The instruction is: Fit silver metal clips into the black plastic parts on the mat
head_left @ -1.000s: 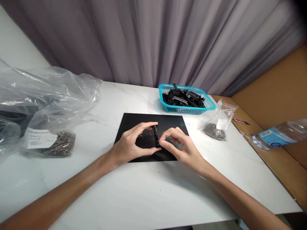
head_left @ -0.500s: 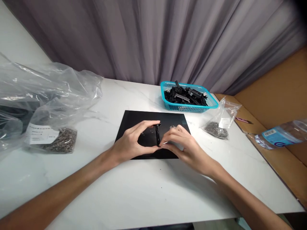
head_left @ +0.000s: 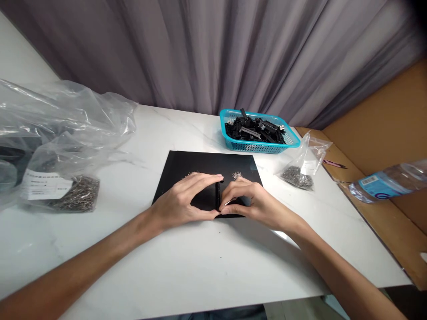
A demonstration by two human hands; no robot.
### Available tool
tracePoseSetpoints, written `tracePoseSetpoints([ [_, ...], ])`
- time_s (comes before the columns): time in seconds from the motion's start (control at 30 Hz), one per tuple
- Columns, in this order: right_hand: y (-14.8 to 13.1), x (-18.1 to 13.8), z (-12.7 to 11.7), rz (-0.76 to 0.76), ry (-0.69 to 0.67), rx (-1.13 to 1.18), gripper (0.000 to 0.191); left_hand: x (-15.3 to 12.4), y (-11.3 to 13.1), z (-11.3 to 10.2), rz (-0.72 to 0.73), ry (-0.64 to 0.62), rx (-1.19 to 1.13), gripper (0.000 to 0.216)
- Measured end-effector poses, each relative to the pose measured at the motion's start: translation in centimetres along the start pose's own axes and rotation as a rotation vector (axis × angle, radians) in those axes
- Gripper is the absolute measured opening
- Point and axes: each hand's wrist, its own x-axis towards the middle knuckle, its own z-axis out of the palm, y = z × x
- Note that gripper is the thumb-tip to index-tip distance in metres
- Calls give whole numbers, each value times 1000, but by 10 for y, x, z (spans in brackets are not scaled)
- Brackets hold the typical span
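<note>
My left hand (head_left: 185, 198) grips a narrow black plastic part (head_left: 218, 195) by its two ends, thumb at the near end and fingertips at the far end. The part stands lengthwise away from me over a black mat (head_left: 173, 166). My right hand (head_left: 253, 202) is closed in a pinch at the part's near end, its fingertips touching or very close to it. A thin silvery piece (head_left: 227, 204) shows between those fingertips; its exact kind is too small to tell. Small metal pieces (head_left: 237, 175) lie in a pile on the mat beyond my right hand.
A blue basket (head_left: 256, 146) full of black plastic parts stands at the back. Clear bags of small metal pieces lie left (head_left: 78, 193) and right (head_left: 296, 177). A plastic bottle (head_left: 387, 184) lies at the right by cardboard (head_left: 383, 111). Another small pile (head_left: 191, 174) sits behind my left hand.
Both hands and the black part have come slightly lower in view, and the part looks less tilted. My right fingertips still pinch at its near end. The whole view has shifted a little.
</note>
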Motion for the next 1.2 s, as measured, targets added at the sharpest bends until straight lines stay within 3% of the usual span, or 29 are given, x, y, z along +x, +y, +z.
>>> tracePoseSetpoints([
  [0.23, 2, 3, 2, 76, 7, 144, 9, 2, 0, -3, 126, 58, 46, 59],
  [0.5, -9, -3, -3, -24, 41, 19, 9, 2, -1, -7, -84, 4, -64, 62],
  [0.7, -8, -5, 0, -120, 20, -72, 7, 3, 1, -7, -28, 2, -93, 65],
  [0.87, -7, -7, 2, -70, 92, -58, 9, 4, 2, -8, -25, -1, -88, 67],
  [1.2, -10, -8, -6, -119, -64, -84, 8, 4, 6, -4, 5, 8, -31, 62],
])
